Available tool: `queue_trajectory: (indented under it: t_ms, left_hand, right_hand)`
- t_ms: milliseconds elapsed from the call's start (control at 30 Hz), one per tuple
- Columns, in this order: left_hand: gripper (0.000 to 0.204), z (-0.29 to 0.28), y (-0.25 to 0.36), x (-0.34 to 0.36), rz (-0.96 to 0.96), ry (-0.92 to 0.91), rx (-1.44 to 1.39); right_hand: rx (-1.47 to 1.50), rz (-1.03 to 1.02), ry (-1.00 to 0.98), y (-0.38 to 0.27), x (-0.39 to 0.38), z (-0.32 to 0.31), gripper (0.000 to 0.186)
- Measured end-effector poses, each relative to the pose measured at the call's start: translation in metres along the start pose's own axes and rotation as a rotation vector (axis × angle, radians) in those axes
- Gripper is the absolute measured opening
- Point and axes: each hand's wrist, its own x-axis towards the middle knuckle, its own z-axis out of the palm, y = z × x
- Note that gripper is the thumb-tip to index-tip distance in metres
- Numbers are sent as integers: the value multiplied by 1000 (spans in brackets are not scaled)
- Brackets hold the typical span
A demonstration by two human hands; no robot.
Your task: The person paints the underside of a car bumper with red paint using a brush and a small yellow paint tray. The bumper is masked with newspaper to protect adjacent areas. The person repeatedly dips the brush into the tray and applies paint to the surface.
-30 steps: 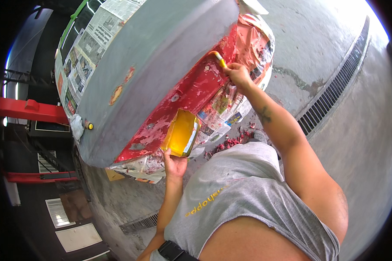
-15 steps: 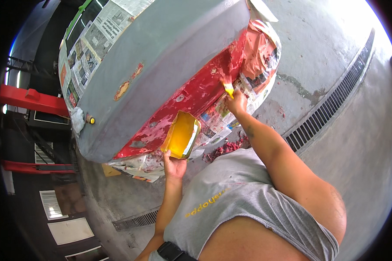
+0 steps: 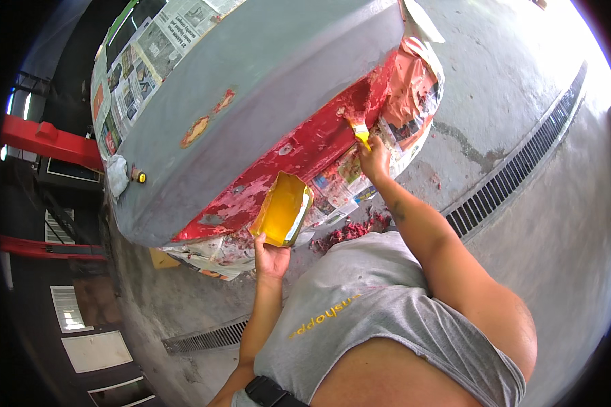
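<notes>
I have the left hand [image 3: 273,260] supporting the probably light, flexible container [image 3: 282,211] by its near end, the right hand [image 3: 375,160] gripping the brush [image 3: 360,130] by its stiff-looking handle [image 3: 364,140].

Yellow lettering [image 3: 324,317] runs slantwise across the chest of the grey shirt [image 3: 360,268], below and right of the left fingers [image 3: 260,244]; folds bend it. Far up and left of those fingers, the newspaper sheets [image 3: 159,57] carry a bold black headline [image 3: 183,26] of a few short lines, with body print too small to read. Lower newspaper [image 3: 331,190], below and left of the right fingers [image 3: 372,148], bears coloured print, likewise unreadable. Just above and right of the left fingers, the yellow container [image 3: 280,211] has a whitish label [image 3: 298,220], its wording too small to tell.
</notes>
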Motion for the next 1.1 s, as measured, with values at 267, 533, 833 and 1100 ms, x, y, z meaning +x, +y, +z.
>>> queue_trajectory:
  t_ms: [267,533,833,1100]
  left_hand:
    - [62,-4,5,-7,-11,60,22]
    - [63,-18,10,-11,39,70,11]
    - [61,-26,14,-14,37,52,-18]
    - [58,-57,10,-11,66,50,74]
  right_hand:
    - [121,-161,51,13,-6,26,31]
    - [142,-146,74,-10,-12,2,29]
    - [84,7,-344,-7,-64,70,26]
    - [-138,-431,-375,-20,-67,-37,26]
